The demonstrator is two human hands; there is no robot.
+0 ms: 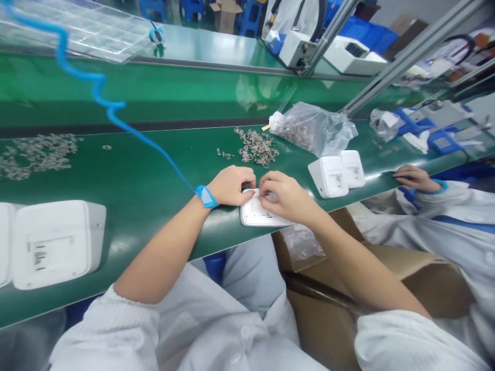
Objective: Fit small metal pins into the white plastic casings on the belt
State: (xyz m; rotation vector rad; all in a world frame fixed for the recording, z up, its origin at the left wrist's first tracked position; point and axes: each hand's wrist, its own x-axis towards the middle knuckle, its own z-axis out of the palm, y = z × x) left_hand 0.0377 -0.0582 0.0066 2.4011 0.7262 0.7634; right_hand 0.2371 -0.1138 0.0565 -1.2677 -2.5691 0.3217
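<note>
From where I stand, the one head-worn view looks down on a green bench (135, 206) where a person in white sleeves (112, 330) works with bare hands. A flat white casing (253, 215) lies on the bench right at its front edge, and both hands are on it. The left hand (232, 185) is curled over its near corner in a closed grip, with a blue wrist strap (206, 197) on that wrist and a coiled blue cord (96, 87) running from the strap up across the bench. The right hand (284, 198) pinches at the middle of the casing with its fingertips; whatever lies under them is too small to make out. Just beyond the hands sits a heap of small metal parts (257, 148), with a wider scatter of similar bits (38, 156) well off to the left. A clear plastic bag (313, 129) holding more of them lies beside the heap. Two white boxy casings (336, 172) stand to the right of the hands, and a larger white one (54, 245) lies at the near left. An open cardboard box (371, 278) sits below the bench edge, and a co-worker's hand (415, 178) rests on the bench at the right.
</note>
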